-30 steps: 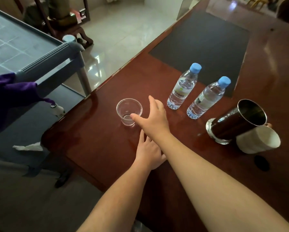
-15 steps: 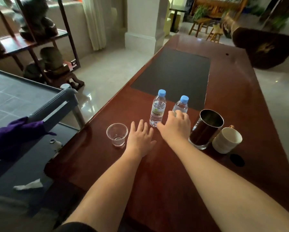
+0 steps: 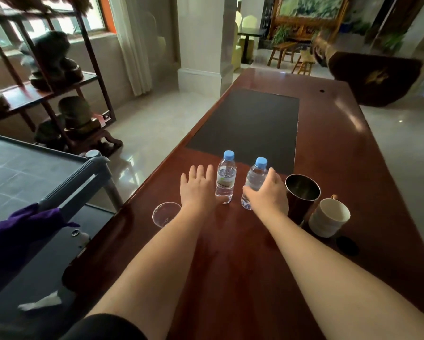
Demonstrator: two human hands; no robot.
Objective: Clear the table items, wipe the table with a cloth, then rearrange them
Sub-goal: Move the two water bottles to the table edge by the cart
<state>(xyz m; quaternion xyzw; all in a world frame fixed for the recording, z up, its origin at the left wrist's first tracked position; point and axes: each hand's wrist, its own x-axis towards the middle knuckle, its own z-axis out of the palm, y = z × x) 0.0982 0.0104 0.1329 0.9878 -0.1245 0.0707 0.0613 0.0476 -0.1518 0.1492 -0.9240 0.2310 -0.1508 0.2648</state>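
Observation:
On the red-brown table (image 3: 333,153) stand two small water bottles with blue caps. My right hand (image 3: 267,192) is wrapped around the right bottle (image 3: 255,177), which stands upright on the wood. My left hand (image 3: 197,190) is open, fingers spread, just left of the left bottle (image 3: 226,179), its thumb near the base. A clear plastic cup (image 3: 163,214) stands left of my left forearm. Right of my right hand are a steel tumbler (image 3: 301,195) and a white mug (image 3: 328,217). A purple cloth (image 3: 19,231) hangs on the cart at the left.
A black mat (image 3: 250,123) lies on the table beyond the bottles. A grey cart (image 3: 34,177) stands against the table's left edge, with a white tissue (image 3: 41,303) on its lower shelf. A small dark disc (image 3: 347,245) sits near the mug. A shelf with stones is at far left.
My view has tilted up. My right hand has left the plastic cup, crossed to the right bottle and closed around it. My left hand has slid forward beside the left bottle.

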